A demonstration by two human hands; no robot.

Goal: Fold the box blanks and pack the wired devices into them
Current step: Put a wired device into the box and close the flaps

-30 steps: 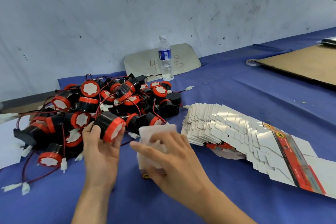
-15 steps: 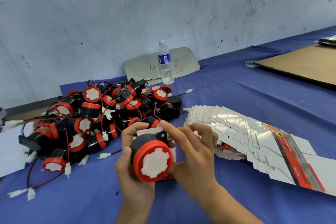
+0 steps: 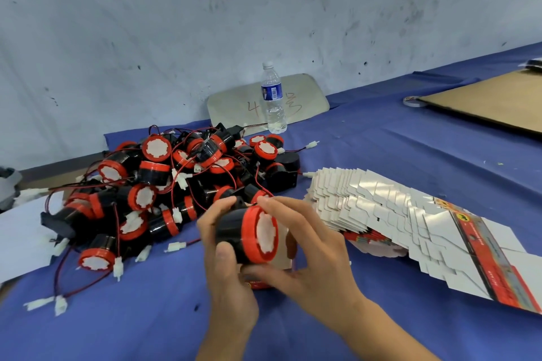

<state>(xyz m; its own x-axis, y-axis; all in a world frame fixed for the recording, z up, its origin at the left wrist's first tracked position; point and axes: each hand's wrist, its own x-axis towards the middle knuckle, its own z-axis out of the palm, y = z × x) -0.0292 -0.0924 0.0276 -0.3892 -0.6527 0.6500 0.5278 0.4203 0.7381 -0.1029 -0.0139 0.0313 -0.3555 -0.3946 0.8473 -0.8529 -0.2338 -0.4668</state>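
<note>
Blue table point(image 3: 396, 155) is carrying a device pile point(image 3: 164, 184) at left and fanned box blanks point(image 3: 396, 220) at right. Folded box point(image 3: 283, 246) is sitting in right hand point(image 3: 311, 255), fingers curled round it. Left hand point(image 3: 225, 269) is gripping black-and-red device point(image 3: 249, 236) at the box mouth.
</note>
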